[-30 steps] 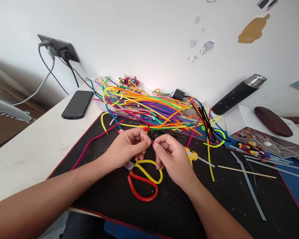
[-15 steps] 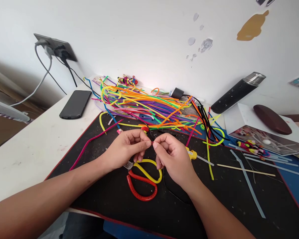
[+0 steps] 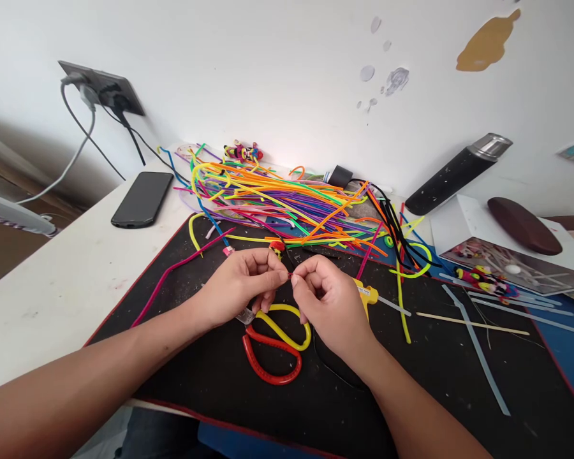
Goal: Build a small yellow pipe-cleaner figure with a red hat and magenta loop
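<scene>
Over the black mat (image 3: pixel 210 389), my left hand (image 3: pixel 242 280) pinches one side of a tiny dark red piece (image 3: pixel 289 276) between thumb and index finger. My right hand (image 3: pixel 335 299) pinches it from the other side, fingers curled in. The fingertips nearly meet and cover most of the piece, so its kind is unclear. Beneath my hands lie scissors (image 3: pixel 273 381) with one red and one yellow handle. A yellow glue gun (image 3: pixel 369 294) with a clear stick in its back is partly hidden behind my right hand. A small red and yellow figure part (image 3: pixel 277 247) lies just beyond my fingertips.
Colourful pipe cleaners (image 3: pixel 277 197) are heaped along the wall. A phone (image 3: pixel 142 199) lies on the left. On the right are a black flask (image 3: pixel 452 178), a white box (image 3: pixel 463 223) with a brown case (image 3: pixel 523 225) on it, glue sticks (image 3: pixel 483 357) and a wooden stick (image 3: pixel 473 324).
The view has shifted very slightly. My fingertips have moved a little against each other on the tiny red piece, and both pinches are kept. Nothing else has visibly moved.
</scene>
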`<state>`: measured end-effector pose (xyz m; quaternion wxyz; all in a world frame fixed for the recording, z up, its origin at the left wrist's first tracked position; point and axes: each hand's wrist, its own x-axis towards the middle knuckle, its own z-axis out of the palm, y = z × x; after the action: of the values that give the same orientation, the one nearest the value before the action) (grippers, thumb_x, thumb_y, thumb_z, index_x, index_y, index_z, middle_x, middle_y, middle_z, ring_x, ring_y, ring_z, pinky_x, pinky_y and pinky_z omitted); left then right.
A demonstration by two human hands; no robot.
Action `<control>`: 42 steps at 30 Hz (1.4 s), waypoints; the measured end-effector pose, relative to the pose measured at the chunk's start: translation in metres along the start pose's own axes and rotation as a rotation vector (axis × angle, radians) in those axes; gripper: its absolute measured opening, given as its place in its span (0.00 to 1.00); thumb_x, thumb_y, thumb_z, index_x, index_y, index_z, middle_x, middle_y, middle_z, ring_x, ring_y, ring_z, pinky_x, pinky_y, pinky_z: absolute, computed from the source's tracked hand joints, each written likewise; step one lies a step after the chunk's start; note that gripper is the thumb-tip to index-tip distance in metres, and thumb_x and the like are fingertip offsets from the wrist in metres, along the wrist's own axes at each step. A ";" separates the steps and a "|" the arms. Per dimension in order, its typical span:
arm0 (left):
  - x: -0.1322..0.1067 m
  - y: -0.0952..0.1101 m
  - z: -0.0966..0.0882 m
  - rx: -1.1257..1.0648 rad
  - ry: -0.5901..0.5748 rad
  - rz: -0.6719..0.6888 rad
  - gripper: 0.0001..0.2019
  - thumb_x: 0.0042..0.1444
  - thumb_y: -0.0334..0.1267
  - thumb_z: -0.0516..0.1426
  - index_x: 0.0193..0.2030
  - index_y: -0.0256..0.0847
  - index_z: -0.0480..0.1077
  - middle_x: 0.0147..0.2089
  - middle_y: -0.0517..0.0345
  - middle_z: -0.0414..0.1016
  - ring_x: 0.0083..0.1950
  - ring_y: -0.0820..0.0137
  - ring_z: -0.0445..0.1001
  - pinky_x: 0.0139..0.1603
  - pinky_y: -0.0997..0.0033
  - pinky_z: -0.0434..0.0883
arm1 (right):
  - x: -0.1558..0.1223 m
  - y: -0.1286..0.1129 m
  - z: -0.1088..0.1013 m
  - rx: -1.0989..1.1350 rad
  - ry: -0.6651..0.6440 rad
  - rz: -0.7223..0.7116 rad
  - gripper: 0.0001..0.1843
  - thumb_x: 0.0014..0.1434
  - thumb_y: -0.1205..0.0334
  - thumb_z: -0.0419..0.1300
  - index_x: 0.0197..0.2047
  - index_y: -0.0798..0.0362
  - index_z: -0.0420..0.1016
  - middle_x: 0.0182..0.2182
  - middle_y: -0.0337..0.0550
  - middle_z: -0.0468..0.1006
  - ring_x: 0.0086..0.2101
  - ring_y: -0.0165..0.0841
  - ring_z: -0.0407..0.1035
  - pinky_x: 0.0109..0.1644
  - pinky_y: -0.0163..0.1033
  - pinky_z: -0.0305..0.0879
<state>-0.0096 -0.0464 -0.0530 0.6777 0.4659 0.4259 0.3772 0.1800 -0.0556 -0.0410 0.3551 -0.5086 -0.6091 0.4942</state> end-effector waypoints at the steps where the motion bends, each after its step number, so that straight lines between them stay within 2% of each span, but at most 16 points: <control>1: 0.000 0.000 0.000 0.009 0.000 0.008 0.18 0.58 0.51 0.70 0.33 0.40 0.72 0.17 0.65 0.71 0.16 0.76 0.66 0.17 0.80 0.63 | 0.000 0.000 0.000 0.022 -0.010 0.013 0.09 0.64 0.58 0.66 0.34 0.47 0.71 0.17 0.29 0.67 0.17 0.29 0.65 0.23 0.34 0.58; 8: 0.000 0.001 0.001 -0.007 0.024 0.060 0.20 0.59 0.53 0.70 0.34 0.40 0.71 0.18 0.65 0.72 0.17 0.77 0.66 0.18 0.81 0.63 | 0.002 0.000 -0.001 0.135 -0.064 0.057 0.11 0.67 0.51 0.64 0.38 0.48 0.72 0.19 0.29 0.69 0.17 0.29 0.68 0.21 0.33 0.61; 17: 0.001 0.000 -0.002 -0.082 -0.012 0.039 0.21 0.59 0.54 0.71 0.36 0.38 0.75 0.23 0.64 0.75 0.20 0.77 0.71 0.18 0.82 0.65 | 0.003 -0.002 -0.003 0.229 -0.073 0.069 0.11 0.67 0.52 0.63 0.37 0.49 0.71 0.17 0.26 0.66 0.16 0.27 0.66 0.21 0.31 0.61; 25: 0.004 0.001 -0.007 -0.060 0.006 0.095 0.19 0.62 0.52 0.70 0.36 0.37 0.76 0.25 0.64 0.75 0.22 0.78 0.71 0.20 0.83 0.68 | 0.003 -0.001 -0.005 0.223 -0.073 0.072 0.10 0.65 0.54 0.64 0.37 0.49 0.71 0.18 0.28 0.70 0.16 0.26 0.66 0.21 0.31 0.61; 42: 0.000 0.006 -0.004 0.054 -0.032 0.083 0.19 0.61 0.51 0.70 0.35 0.37 0.73 0.23 0.65 0.73 0.22 0.78 0.69 0.22 0.82 0.69 | 0.003 -0.001 -0.003 0.190 -0.092 0.087 0.09 0.65 0.54 0.64 0.37 0.49 0.71 0.18 0.27 0.69 0.16 0.27 0.67 0.20 0.30 0.60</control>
<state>-0.0139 -0.0434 -0.0484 0.6553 0.5073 0.4053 0.3859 0.1821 -0.0514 -0.0396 0.3515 -0.4756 -0.5526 0.5873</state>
